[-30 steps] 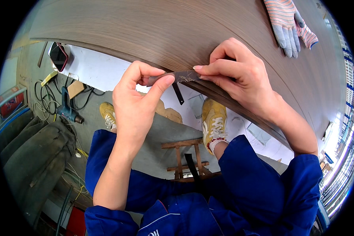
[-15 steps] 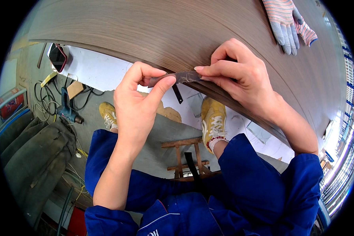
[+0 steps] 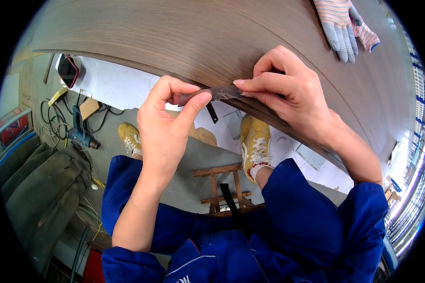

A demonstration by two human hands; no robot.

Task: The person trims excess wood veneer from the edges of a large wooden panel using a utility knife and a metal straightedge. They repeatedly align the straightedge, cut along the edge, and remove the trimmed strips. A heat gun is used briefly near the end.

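Observation:
Between my two hands a short dark brown strip (image 3: 222, 93) is stretched roughly level, with fine pale threads tangled on its surface. My left hand (image 3: 164, 123) pinches its left end between thumb and forefinger. The right end is pinched by the fingertips of my right hand (image 3: 295, 96). Just beyond the strip lies the edge of a large wood-grain panel (image 3: 174, 33), with my right hand over that edge. A narrow black piece with a small hole (image 3: 212, 113) shows below the strip; its upper end is hidden.
Striped work gloves (image 3: 340, 30) lie on the panel at the far right. A phone (image 3: 67, 70) rests at the left on white sheeting (image 3: 108, 87). Below are a heat gun (image 3: 83, 137), coiled cables (image 3: 56, 120), a wooden stool (image 3: 217, 170) and my yellow shoes (image 3: 256, 141).
Both hands keep their pinch on the strip, almost unmoved. The surroundings have shifted very slightly in the picture.

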